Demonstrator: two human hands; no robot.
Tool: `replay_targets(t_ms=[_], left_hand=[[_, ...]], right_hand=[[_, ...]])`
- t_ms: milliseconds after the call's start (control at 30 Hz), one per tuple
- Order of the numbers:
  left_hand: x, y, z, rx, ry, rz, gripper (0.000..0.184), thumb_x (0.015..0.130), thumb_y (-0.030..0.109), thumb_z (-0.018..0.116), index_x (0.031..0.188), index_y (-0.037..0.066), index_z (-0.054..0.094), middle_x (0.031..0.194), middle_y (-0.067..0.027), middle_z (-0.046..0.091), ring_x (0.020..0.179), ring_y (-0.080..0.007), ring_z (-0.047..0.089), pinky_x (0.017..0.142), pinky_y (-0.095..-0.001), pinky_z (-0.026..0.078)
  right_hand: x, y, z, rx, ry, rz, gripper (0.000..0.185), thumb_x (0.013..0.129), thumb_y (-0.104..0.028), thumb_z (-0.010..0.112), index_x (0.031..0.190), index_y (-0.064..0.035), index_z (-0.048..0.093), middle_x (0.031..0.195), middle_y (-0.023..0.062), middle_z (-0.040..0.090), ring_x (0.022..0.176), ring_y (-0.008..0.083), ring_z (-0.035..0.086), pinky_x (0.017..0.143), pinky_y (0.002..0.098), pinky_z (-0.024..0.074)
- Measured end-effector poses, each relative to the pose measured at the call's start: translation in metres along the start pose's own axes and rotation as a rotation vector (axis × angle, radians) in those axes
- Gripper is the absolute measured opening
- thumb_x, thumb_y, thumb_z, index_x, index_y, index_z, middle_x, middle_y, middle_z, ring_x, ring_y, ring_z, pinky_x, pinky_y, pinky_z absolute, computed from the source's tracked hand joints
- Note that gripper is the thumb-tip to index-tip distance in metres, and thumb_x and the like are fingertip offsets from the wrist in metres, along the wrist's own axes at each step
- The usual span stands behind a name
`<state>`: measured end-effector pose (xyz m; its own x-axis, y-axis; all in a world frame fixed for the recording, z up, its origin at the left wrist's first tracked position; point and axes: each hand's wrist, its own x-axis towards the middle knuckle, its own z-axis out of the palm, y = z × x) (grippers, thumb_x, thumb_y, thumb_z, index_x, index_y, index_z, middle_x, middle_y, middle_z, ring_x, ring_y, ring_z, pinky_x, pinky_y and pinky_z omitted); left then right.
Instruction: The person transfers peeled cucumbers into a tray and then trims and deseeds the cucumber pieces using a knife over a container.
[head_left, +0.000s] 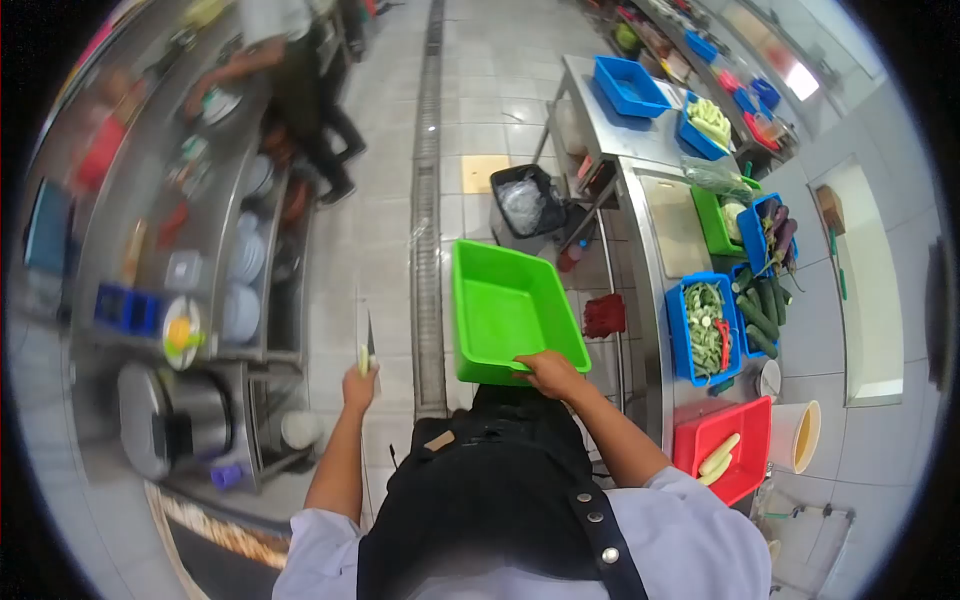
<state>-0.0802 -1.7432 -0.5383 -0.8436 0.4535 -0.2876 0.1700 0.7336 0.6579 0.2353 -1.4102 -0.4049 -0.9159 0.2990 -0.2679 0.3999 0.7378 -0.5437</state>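
The right hand (552, 377) clamps the near rim of a bright-green rectangular plastic tub (510, 310); left of it, the left hand (358, 390) grips a pale-handled pointed knife (364, 358) — one-sided support could tip the tub, a careless swing could cut

a steel table (593, 92) at the far right carries two blue trays (632, 88), one behind the other. the longer steel counter (653, 282) nearer the person holds a pale cutting board (674, 226) at its far end, with a green tray (710, 224) just beside it. further along the counter stand three more blue bins (679, 342) close together, then a red tray (705, 428) at the near end.
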Motion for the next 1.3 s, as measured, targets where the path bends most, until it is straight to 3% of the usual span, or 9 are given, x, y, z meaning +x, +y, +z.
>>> replay_targets(t_ms=[200, 367, 433, 633, 767, 967, 1067, 1167, 1300], left_hand=[[0.180, 0.135, -0.024, -0.195, 0.016, 0.047, 0.039, 0.095, 0.037, 0.077, 0.097, -0.002, 0.072, 0.085, -0.0230, 0.072, 0.080, -0.0429, 0.070, 0.074, -0.0495, 0.053], [0.233, 0.010, 0.027, 0.154, 0.079, -0.152, 0.048, 0.090, 0.045, 0.080, 0.103, -0.001, 0.075, 0.096, -0.0261, 0.074, 0.095, -0.0461, 0.072, 0.085, -0.0551, 0.055], [0.220, 0.024, 0.013, 0.258, -0.081, -0.371, 0.050, 0.087, 0.043, 0.082, 0.109, -0.001, 0.075, 0.102, -0.0267, 0.076, 0.101, -0.0452, 0.073, 0.088, -0.0533, 0.056], [0.229, 0.040, 0.004, 0.283, -0.369, -0.482, 0.043, 0.088, 0.034, 0.079, 0.108, -0.003, 0.074, 0.093, -0.0239, 0.076, 0.090, -0.0421, 0.075, 0.083, -0.0504, 0.057], [0.312, 0.065, 0.011, 0.301, -0.456, -0.491, 0.040, 0.088, 0.032, 0.079, 0.107, -0.004, 0.074, 0.091, -0.0229, 0.076, 0.087, -0.0410, 0.075, 0.080, -0.0497, 0.057], [0.520, 0.137, 0.004, 0.333, -0.499, -0.390, 0.038, 0.089, 0.029, 0.078, 0.105, -0.005, 0.073, 0.088, -0.0214, 0.076, 0.082, -0.0393, 0.075, 0.075, -0.0487, 0.057], [0.668, 0.185, 0.000, 0.400, -0.495, -0.249, 0.036, 0.090, 0.028, 0.077, 0.104, -0.005, 0.073, 0.086, -0.0207, 0.076, 0.079, -0.0384, 0.075, 0.073, -0.0482, 0.057], [0.837, 0.270, 0.002, 0.357, -0.487, -0.161, 0.035, 0.090, 0.026, 0.076, 0.103, -0.005, 0.073, 0.085, -0.0199, 0.076, 0.077, -0.0375, 0.075, 0.070, -0.0476, 0.058], [1.025, 0.412, 0.010, 0.012, -0.531, -0.216, 0.023, 0.098, 0.018, 0.067, 0.098, -0.005, 0.070, 0.077, -0.0129, 0.072, 0.053, -0.0215, 0.064, 0.044, -0.0360, 0.046]], right_hand=[[0.168, 0.022, -0.083, 0.083, -0.003, -0.077, 0.037, 0.092, -0.016, 0.074, 0.129, -0.0138, 0.071, 0.110, 0.0211, 0.075, 0.105, 0.0448, 0.070, 0.091, 0.0539, 0.0545], [0.311, 0.061, -0.167, 0.133, 0.091, -0.273, 0.040, 0.091, -0.016, 0.075, 0.131, -0.0160, 0.070, 0.111, 0.0195, 0.075, 0.104, 0.0436, 0.070, 0.089, 0.0532, 0.0554], [0.360, 0.073, -0.205, 0.153, -0.023, -0.177, 0.040, 0.090, -0.015, 0.076, 0.130, -0.0160, 0.071, 0.111, 0.0179, 0.075, 0.103, 0.0431, 0.070, 0.088, 0.0522, 0.0558], [0.497, 0.098, -0.302, 0.148, 0.001, -0.250, 0.036, 0.090, -0.010, 0.073, 0.126, -0.0145, 0.072, 0.110, 0.0179, 0.076, 0.102, 0.0424, 0.071, 0.087, 0.0510, 0.0562], [0.581, 0.126, -0.343, 0.207, 0.041, -0.222, 0.034, 0.090, -0.007, 0.071, 0.124, -0.0127, 0.072, 0.108, 0.0175, 0.076, 0.102, 0.0419, 0.071, 0.086, 0.0503, 0.0564], [0.696, 0.164, -0.408, 0.216, 0.029, -0.083, 0.036, 0.090, -0.016, 0.076, 0.125, -0.0163, 0.073, 0.114, 0.0187, 0.074, 0.106, 0.0416, 0.070, 0.090, 0.0517, 0.0553], [0.734, 0.189, -0.447, 0.232, 0.243, -0.190, 0.036, 0.094, -0.021, 0.076, 0.128, -0.0124, 0.072, 0.117, 0.0200, 0.074, 0.109, 0.0419, 0.069, 0.092, 0.0514, 0.0547], [0.744, 0.198, -0.507, 0.332, 0.295, 0.001, 0.033, 0.095, -0.022, 0.075, 0.127, -0.0112, 0.071, 0.114, 0.0199, 0.074, 0.105, 0.0426, 0.070, 0.089, 0.0512, 0.0551], [0.764, 0.223, -0.563, 0.403, 0.504, 0.029, 0.032, 0.096, -0.020, 0.074, 0.127, -0.0127, 0.071, 0.113, 0.0185, 0.075, 0.103, 0.0423, 0.070, 0.087, 0.0508, 0.0553]])
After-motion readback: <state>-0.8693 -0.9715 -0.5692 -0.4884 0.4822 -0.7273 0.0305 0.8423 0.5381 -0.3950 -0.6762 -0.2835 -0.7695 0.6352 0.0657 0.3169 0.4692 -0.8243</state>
